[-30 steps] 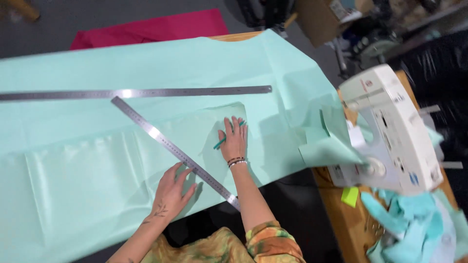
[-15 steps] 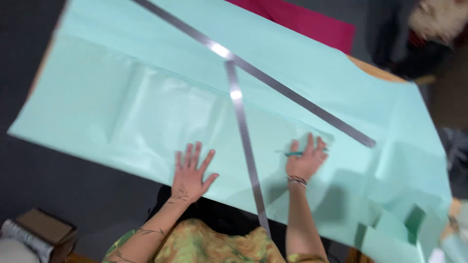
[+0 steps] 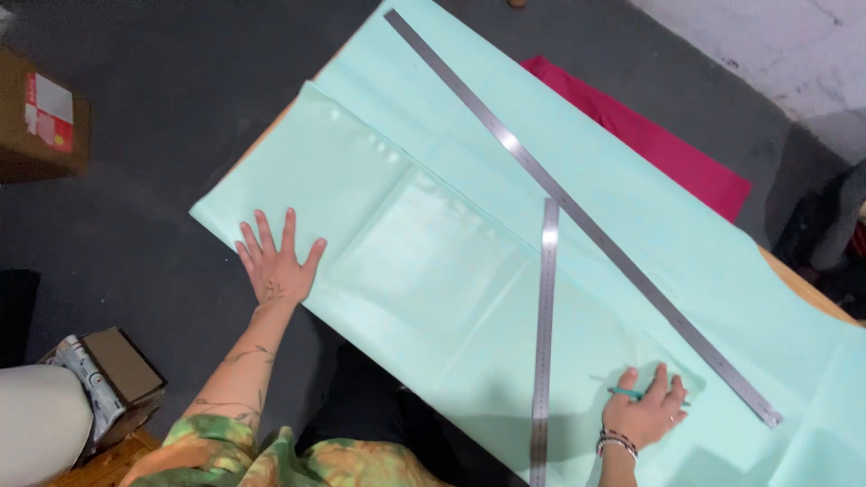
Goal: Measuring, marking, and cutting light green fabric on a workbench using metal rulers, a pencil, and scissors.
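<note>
Left hand flat at 9 o'clock, fingers splayed, palm down on mint fabric edge. Right hand at 5 o'clock, fingers pressed flat over a teal pen, just right of short steel ruler.

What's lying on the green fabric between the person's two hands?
In the head view, a short steel ruler lies on the mint-green fabric between the left hand and right hand, nearer the right.

The place is a sewing or fabric-cutting workshop. Mint-green cloth covers a wide surface, two long steel rulers lie on it, pink fabric lies beyond, and cardboard boxes stand on a bare concrete floor.
</note>
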